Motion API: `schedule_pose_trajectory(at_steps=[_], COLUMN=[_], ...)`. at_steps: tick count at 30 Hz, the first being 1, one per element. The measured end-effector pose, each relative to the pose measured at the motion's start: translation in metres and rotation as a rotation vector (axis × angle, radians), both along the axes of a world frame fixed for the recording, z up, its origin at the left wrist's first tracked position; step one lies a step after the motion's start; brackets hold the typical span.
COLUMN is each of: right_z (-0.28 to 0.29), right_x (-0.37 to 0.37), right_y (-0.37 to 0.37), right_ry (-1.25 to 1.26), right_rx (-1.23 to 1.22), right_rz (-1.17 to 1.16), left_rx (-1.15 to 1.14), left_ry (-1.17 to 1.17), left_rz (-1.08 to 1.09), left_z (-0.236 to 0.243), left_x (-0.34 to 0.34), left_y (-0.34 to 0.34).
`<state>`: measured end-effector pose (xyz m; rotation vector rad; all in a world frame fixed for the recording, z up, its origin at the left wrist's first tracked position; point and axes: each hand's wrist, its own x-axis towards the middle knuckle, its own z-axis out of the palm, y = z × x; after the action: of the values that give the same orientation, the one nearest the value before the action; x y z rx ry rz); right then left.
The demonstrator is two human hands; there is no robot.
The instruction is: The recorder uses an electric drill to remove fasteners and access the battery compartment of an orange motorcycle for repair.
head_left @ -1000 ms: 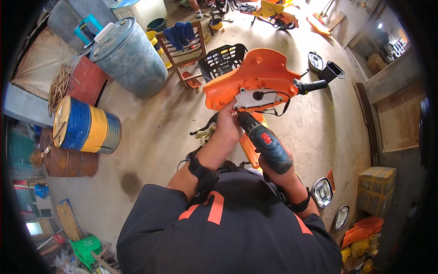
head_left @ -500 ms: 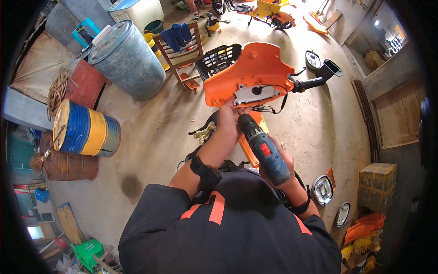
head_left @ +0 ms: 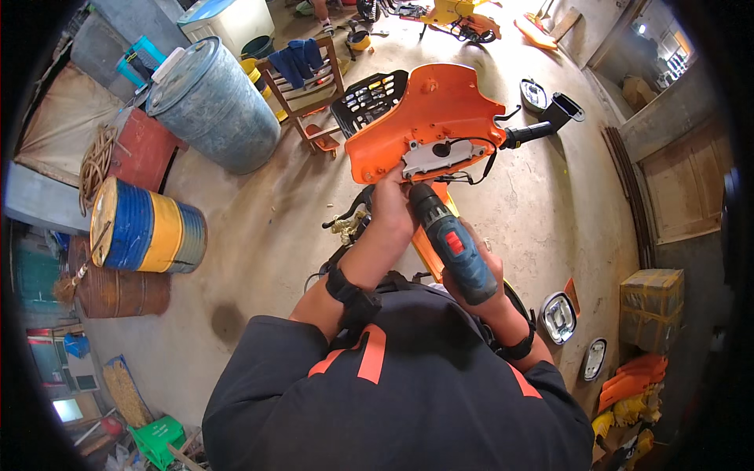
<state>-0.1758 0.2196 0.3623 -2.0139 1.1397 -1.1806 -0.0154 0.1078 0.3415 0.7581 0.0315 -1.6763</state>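
In front of me is an orange plastic scooter cover (head_left: 428, 106) with a pale grey plate (head_left: 440, 157) and black wires set in its lower part. My left hand (head_left: 390, 200) grips the cover's lower edge, thumb up by the grey plate; the other fingers are partly hidden. My right hand (head_left: 487, 279) is wrapped round a blue cordless drill (head_left: 459, 251) with a red switch on top. Its black chuck points up at the cover's lower edge, close beside my left fingers. Whether the tip touches anything is too small to tell. A black handlebar grip (head_left: 528, 135) sticks out right.
A black slatted rack (head_left: 369, 102) and a wooden chair (head_left: 302, 86) stand beyond the cover. Drums, one blue (head_left: 220, 110) and one striped (head_left: 149, 224), are at left. Lamp-like parts (head_left: 558, 318) lie on the floor at right, near a taped box (head_left: 652, 306).
The view has shifted slightly. The drill's chuck and my right hand have moved a little, and the drill stays at the cover's lower edge. My left hand keeps its place there.
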Motion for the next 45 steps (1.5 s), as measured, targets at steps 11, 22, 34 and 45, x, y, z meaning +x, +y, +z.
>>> schedule_pose_trajectory(at_steps=[11, 22, 34, 45], right_z=[-0.0006, -0.0020, -0.0019, -0.0013], right_x=[-0.0018, -0.0023, 0.0001, -0.0007], right_y=[0.0047, 0.0061, 0.0036, 0.0008], right_ry=[-0.025, -0.016, -0.013, 0.064], right_rx=[0.049, 0.023, 0.043, -0.059], right_rz=[0.004, 0.009, 0.001, -0.005], left_rx=[-0.016, -0.056, -0.050, -0.098], left_ry=[-0.009, 0.057, -0.051, 0.003], left_rz=[0.000, 0.043, -0.019, 0.007], left_z=[0.0002, -0.0061, -0.0043, -0.0063], left_x=[-0.0041, -0.0062, -0.0038, -0.0037], left_y=[0.0036, 0.0009, 0.0034, -0.0015])
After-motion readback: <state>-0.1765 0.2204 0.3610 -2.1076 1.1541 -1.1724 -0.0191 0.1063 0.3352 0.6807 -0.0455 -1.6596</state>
